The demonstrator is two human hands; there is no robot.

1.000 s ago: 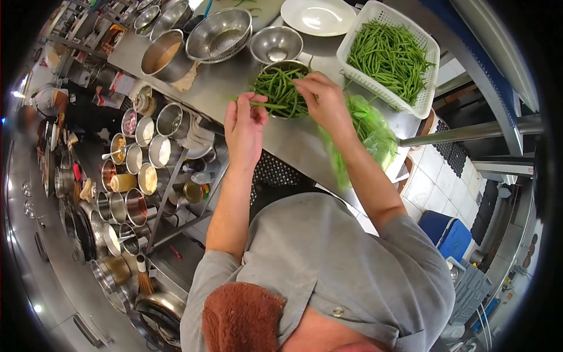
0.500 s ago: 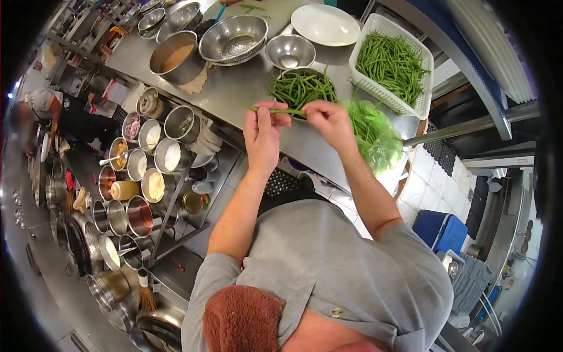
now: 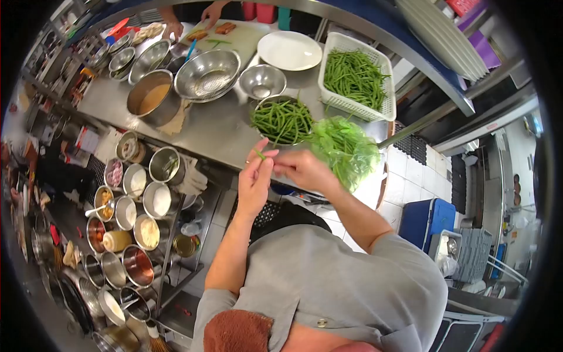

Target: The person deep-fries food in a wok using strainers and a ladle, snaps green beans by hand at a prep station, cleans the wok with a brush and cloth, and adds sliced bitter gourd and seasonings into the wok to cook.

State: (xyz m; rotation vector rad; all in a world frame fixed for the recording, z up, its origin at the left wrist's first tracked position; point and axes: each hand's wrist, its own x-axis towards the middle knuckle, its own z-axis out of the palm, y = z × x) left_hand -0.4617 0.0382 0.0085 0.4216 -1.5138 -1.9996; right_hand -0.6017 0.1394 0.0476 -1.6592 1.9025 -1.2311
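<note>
Green bean [image 3: 260, 154], less visible than before, by the tabletop's [image 3: 217, 132] near edge.
Left hand [image 3: 254, 180] pinches it; right hand [image 3: 307, 171] curls close, grip unclear; handling seems unfinished.

A pale cutting board [image 3: 249, 40] lies at the steel tabletop [image 3: 220, 132]'s far edge, beside a white plate [image 3: 290, 50]. Nearer the middle stand a small bowl [image 3: 263, 81] and a colander [image 3: 207, 82]; by the near edge, a pot [image 3: 168, 110] of brown liquid [image 3: 155, 98]. Beyond the right end stands a blue cooler [image 3: 423, 223].
</note>
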